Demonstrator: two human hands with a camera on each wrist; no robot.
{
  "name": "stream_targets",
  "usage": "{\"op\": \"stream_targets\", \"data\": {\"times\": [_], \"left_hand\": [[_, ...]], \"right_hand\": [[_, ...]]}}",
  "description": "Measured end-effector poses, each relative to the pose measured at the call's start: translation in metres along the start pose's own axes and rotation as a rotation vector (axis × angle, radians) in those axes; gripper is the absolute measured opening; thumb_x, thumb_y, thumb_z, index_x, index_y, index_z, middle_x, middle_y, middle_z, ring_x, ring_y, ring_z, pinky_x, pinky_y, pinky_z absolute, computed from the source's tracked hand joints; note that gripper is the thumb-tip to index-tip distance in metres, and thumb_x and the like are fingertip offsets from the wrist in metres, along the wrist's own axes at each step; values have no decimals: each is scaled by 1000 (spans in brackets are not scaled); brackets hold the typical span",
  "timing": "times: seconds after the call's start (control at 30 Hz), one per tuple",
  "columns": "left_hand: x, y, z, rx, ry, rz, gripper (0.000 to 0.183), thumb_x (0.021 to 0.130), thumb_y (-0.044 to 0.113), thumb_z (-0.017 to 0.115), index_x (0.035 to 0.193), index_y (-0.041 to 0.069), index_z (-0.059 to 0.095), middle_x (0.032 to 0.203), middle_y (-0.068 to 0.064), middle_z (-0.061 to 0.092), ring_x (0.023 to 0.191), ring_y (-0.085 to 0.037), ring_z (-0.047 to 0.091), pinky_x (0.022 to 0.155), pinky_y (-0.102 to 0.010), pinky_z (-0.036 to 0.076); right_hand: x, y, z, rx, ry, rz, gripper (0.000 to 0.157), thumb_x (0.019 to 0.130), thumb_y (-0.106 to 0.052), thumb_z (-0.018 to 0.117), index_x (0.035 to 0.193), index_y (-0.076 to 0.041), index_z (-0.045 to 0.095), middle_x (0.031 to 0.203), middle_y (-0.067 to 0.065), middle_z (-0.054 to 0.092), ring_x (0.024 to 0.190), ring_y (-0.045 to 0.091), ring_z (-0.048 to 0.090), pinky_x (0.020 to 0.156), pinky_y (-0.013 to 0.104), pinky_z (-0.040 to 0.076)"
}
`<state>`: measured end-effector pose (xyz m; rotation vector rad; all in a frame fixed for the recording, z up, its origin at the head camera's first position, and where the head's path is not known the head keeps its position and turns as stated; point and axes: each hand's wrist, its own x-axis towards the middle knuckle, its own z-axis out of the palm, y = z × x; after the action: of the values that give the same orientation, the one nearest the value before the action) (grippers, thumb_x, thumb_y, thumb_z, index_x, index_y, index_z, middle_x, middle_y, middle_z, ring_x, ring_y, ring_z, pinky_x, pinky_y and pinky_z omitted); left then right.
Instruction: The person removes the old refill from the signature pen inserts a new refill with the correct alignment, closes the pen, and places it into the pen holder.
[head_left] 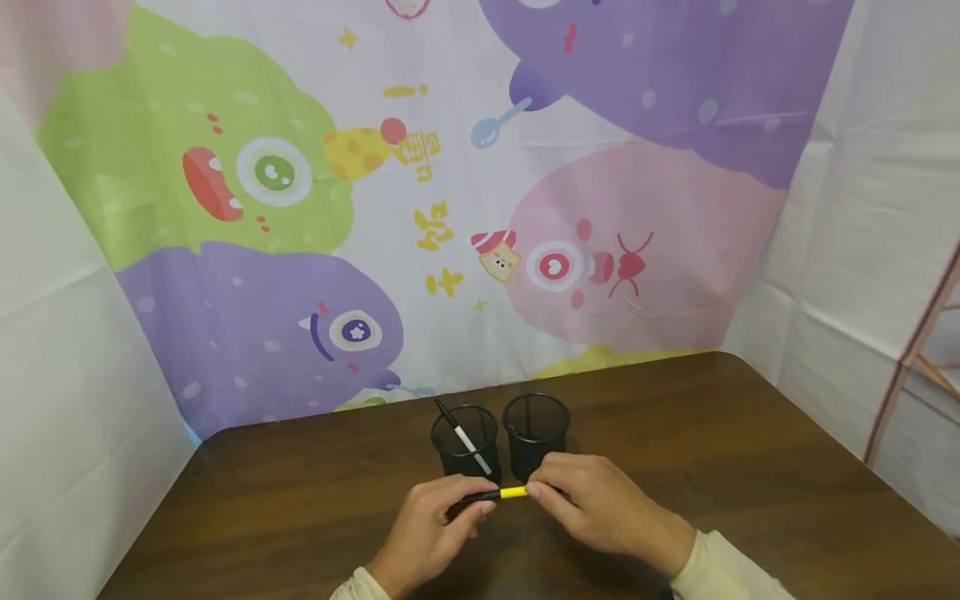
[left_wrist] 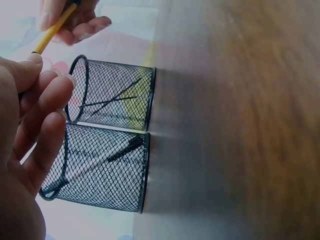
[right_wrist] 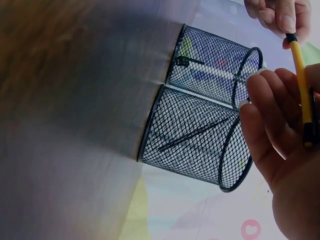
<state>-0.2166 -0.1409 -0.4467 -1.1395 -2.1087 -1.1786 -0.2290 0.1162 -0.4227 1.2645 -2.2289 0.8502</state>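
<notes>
A yellow pen (head_left: 514, 492) with black ends lies level between both hands, in front of two black mesh pen holders. My left hand (head_left: 438, 525) pinches its black left end between thumb and fingertips. At the other end, my right hand (head_left: 600, 504) grips it with thumb and forefinger, its other fingers loosely bent in the right wrist view. The left pen holder (head_left: 442, 462) has a black-and-white marker (head_left: 468, 446) leaning in it, black end up past the rim in the head view. Close beside it stands the right pen holder (head_left: 536, 458); thin dark lines show through its mesh (left_wrist: 110, 97).
Both holders stand on a dark brown wooden table (head_left: 315, 492), near its back edge. A cloth with cartoon monsters (head_left: 450, 333) hangs behind the table. White cloth (head_left: 67, 375) hangs at the left, and more white cloth (head_left: 840, 292) at the right.
</notes>
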Motion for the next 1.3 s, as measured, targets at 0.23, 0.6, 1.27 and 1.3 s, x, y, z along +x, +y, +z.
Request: {"op": "stream_targets", "data": {"times": [0.23, 0.6, 1.27, 1.3], "left_hand": [[0, 0, 1, -26, -10, -28, 19, 93, 6, 72, 110, 13, 71, 88, 4, 70, 61, 3, 61, 52, -13, 51], [0, 5, -2, -79, -74, -145, 8, 97, 15, 69, 104, 14, 70, 79, 2, 69, 63, 3, 61, 52, -18, 54], [-1, 3, -2, -80, -93, -142, 5, 97, 12, 68, 99, 8, 69, 75, 9, 66, 62, 4, 60, 52, -19, 53], [-1, 3, -2, -84, -97, -147, 6, 97, 12, 68, 100, 7, 69, 75, 9, 66, 62, 3, 60, 52, -19, 54]], "right_hand": [[1, -1, 0, -1, 5, -3, 7, 100, -24, 65, 97, -20, 70, 82, -19, 53, 65, -6, 46, 58, 9, 41], [2, -3, 0, 29, 22, -14, 5, 95, -19, 72, 98, -21, 68, 84, -17, 57, 65, -4, 47, 59, 8, 41], [0, -3, 1, 19, -15, 21, 14, 90, -16, 76, 96, -21, 65, 87, -16, 58, 67, 2, 53, 62, 12, 46], [0, -3, 1, 18, -14, 21, 14, 90, -15, 76, 96, -20, 65, 87, -16, 58, 67, 2, 53, 62, 12, 46]]}}
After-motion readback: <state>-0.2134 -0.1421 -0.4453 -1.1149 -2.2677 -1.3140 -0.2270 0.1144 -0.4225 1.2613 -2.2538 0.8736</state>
